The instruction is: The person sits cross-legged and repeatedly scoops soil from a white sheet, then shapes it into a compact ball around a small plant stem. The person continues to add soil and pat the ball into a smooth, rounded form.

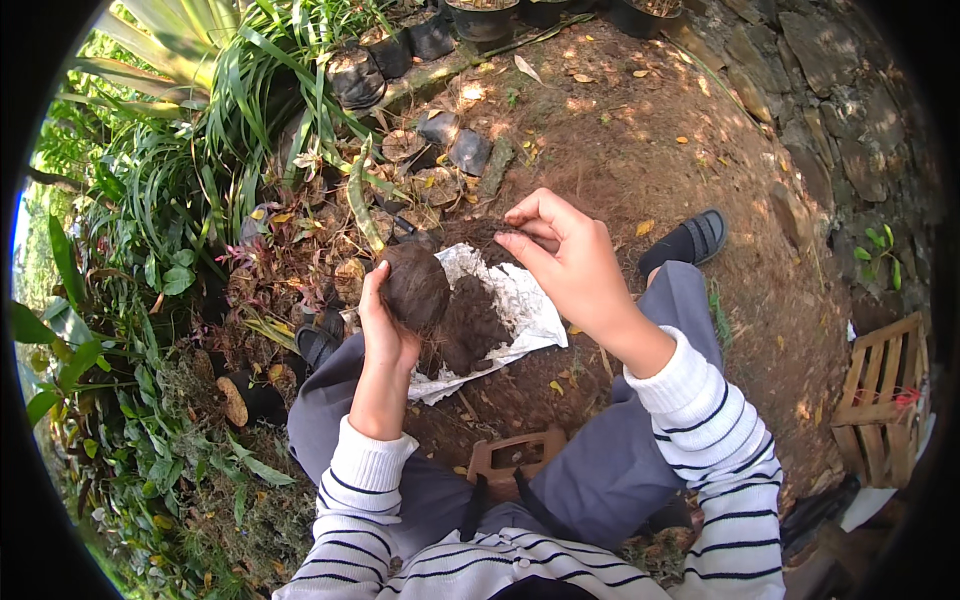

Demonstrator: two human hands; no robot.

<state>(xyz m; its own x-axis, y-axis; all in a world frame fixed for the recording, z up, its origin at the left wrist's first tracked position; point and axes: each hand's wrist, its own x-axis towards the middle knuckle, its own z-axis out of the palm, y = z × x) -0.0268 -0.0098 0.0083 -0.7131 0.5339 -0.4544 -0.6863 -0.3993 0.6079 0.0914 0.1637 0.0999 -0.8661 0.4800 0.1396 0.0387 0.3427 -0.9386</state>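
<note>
My left hand cups a round, dark brown ball wrapped in hair-like fibre. The ball is held above the left side of an opened white sack. On that sack lies a heap of loose dark brown fibre. To the right of the ball, my right hand has its thumb and fingertips pinched together over the sack's far edge. Dark fibre shows at those fingertips; whether the fingers grip a strand of it is hard to make out.
Dense green plants fill the left side. Black plant pots line the far edge. A wooden crate stands at the right, near a stone wall. Between my legs is a brown wooden piece. Leaves dot the bare soil.
</note>
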